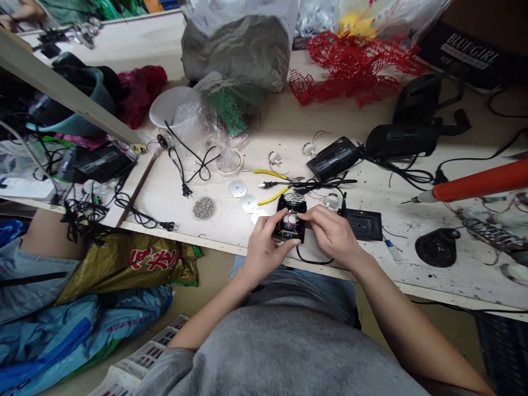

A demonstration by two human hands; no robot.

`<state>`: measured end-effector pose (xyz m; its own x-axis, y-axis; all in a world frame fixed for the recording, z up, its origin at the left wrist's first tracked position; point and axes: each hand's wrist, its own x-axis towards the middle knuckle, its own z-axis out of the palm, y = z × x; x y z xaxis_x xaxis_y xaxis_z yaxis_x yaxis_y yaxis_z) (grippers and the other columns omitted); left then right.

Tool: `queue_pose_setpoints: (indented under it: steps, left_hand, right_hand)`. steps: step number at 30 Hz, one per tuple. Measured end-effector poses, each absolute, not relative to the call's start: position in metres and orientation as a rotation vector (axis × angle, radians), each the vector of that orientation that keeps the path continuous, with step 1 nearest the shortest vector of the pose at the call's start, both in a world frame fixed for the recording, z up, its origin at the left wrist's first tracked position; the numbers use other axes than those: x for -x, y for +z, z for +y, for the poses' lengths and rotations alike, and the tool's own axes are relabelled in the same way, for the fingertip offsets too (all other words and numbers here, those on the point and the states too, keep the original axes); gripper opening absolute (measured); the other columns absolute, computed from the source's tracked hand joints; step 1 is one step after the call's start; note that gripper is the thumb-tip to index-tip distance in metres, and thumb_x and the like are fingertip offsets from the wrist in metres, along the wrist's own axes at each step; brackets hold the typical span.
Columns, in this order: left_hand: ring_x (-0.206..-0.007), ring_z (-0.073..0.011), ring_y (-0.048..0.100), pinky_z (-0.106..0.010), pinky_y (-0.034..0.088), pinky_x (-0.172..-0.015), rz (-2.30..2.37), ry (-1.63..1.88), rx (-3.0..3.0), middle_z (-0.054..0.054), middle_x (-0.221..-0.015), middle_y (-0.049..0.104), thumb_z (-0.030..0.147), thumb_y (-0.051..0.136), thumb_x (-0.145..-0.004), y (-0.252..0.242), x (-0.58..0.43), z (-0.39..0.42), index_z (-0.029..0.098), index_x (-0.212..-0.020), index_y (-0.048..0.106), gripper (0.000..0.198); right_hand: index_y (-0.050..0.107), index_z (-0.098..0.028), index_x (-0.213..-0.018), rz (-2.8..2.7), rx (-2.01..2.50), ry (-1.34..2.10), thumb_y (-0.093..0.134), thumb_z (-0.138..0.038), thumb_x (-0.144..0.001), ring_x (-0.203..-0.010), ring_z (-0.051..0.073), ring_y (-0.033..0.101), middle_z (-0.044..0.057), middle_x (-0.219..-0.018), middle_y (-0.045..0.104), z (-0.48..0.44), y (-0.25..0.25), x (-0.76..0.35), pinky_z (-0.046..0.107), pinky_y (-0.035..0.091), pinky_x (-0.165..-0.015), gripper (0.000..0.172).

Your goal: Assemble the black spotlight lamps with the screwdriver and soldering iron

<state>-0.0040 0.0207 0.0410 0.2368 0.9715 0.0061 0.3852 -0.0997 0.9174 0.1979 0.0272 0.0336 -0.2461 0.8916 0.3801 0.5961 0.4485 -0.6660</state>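
Note:
At the table's front edge my left hand (268,245) grips a small black plastic housing (300,235) by its left side, thumb below and fingers above. Inside the housing sit a round white motor (291,218) and a small circuit board (287,235) with coloured wires. My right hand (332,231) is closed, its thumb and forefinger pinched at the right side of the motor; what lies between the fingertips is too small to make out. Just beyond the housing lie yellow-handled cutters (272,196), open, and a black power cord with a plug (270,185).
Metal plates (248,203) and a dish of screws (203,208) lie to the left. On the right are a black rectangular cover (363,225), a black round part (436,247) and a red-handled soldering iron (474,182). Black housings (402,140) and red netting (350,66) lie farther back.

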Motion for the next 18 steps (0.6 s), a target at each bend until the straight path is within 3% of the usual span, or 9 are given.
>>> queue_pose_setpoints:
  steps: [5,8,12,15,18]
  left_hand:
    - [-0.086,-0.0168,0.061,-0.027,0.058,-0.069,1.309,0.81,-1.769,-0.006,-0.112,0.054,0.041,0.075,-0.086,0.032,0.004,0.009,0.03,-0.143,0.05,0.063]
    - [-0.084,-0.0159,0.059,-0.029,0.058,-0.07,1.332,0.79,-1.832,-0.006,-0.113,0.052,0.04,0.077,-0.084,0.033,0.01,0.006,0.03,-0.147,0.046,0.071]
    - [-0.096,-0.0197,0.06,-0.034,0.059,-0.081,1.296,0.893,-2.028,-0.01,-0.119,0.052,0.036,0.071,-0.088,0.04,0.03,0.012,0.027,-0.145,0.048,0.062]
    - [-0.112,-0.0248,0.058,-0.042,0.056,-0.096,1.105,0.973,-2.319,-0.012,-0.124,0.053,0.028,0.065,-0.092,0.043,0.044,0.026,0.027,-0.137,0.058,0.046]
    - [-0.117,-0.0262,0.057,-0.045,0.054,-0.1,0.881,0.881,-2.508,-0.012,-0.125,0.055,0.026,0.064,-0.093,0.04,0.05,0.041,0.029,-0.134,0.062,0.042]
  right_hand:
    - [0.068,-0.02,-0.104,-2.005,1.212,0.446,0.039,-0.006,-0.095,-0.091,0.019,0.067,0.007,-0.096,0.068,0.024,0.034,-0.199,0.034,0.058,-0.08,0.034]
    - [0.066,-0.02,-0.109,-1.998,1.229,0.346,0.042,-0.005,-0.095,-0.094,0.02,0.067,0.009,-0.099,0.068,0.013,0.045,-0.2,0.036,0.058,-0.083,0.031]
    - [0.063,-0.02,-0.109,-1.992,1.292,0.253,0.049,-0.005,-0.095,-0.087,0.02,0.065,0.007,-0.091,0.066,-0.017,0.057,-0.195,0.035,0.056,-0.077,0.025]
    - [0.06,-0.019,-0.108,-2.058,1.337,0.26,0.056,-0.014,-0.097,-0.083,0.02,0.063,0.006,-0.089,0.067,-0.041,0.052,-0.185,0.035,0.052,-0.072,0.013]
    - [0.059,-0.018,-0.111,-2.082,1.417,0.196,0.057,-0.021,-0.098,-0.084,0.022,0.063,0.007,-0.091,0.068,-0.055,0.042,-0.174,0.038,0.048,-0.072,0.013]
